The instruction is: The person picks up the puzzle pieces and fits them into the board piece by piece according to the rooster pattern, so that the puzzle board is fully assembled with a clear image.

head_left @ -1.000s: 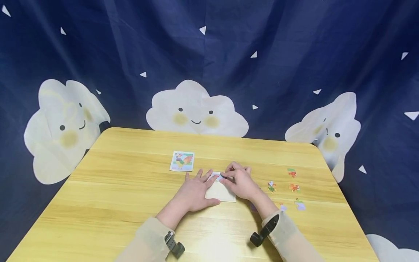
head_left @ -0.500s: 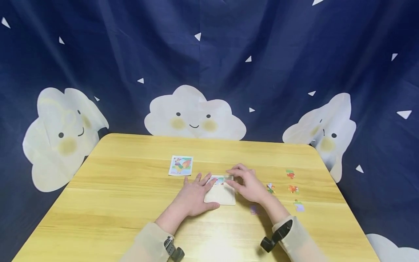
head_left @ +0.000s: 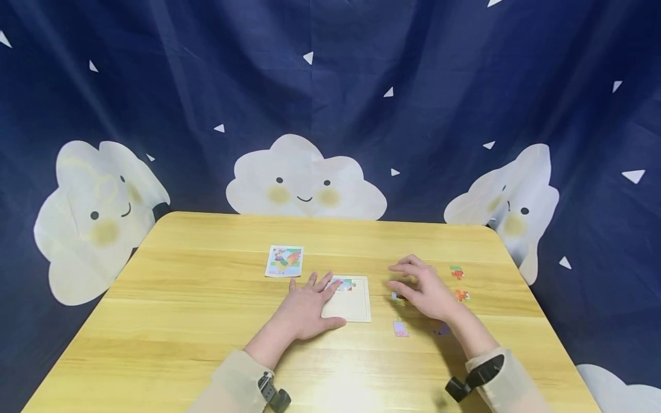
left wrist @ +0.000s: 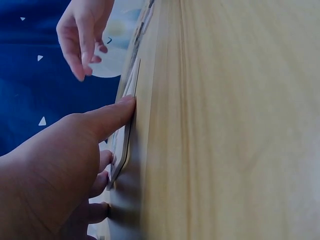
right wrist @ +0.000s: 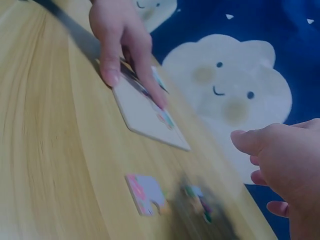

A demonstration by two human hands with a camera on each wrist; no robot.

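A white puzzle board (head_left: 352, 308) lies flat on the table, with joined jigsaw pieces (head_left: 348, 285) along its far edge. My left hand (head_left: 304, 312) rests on its left side with fingers spread; the index fingertip presses the pieces and the thumb (left wrist: 114, 116) touches the near edge. To the right of the board, my right hand (head_left: 427, 291) hovers over loose pieces with fingers loosely bent, holding nothing. Below it lie a lavender jigsaw piece with pink marks (right wrist: 142, 192) and a multicoloured one (right wrist: 199, 200) in its shadow. A purple piece (head_left: 443, 329) is partly hidden by the right wrist.
A square picture card of a rooster (head_left: 284, 261) lies behind and left of the board. Farther right are a red and green piece (head_left: 457, 272) and an orange-red piece (head_left: 462, 295). A dark blue curtain (head_left: 351, 103) with clouds hangs behind the wooden table (head_left: 170, 321).
My right hand has let go of a jigsaw piece at the board's far edge and moved right, over the loose pieces. The left hand has kept its place on the board.
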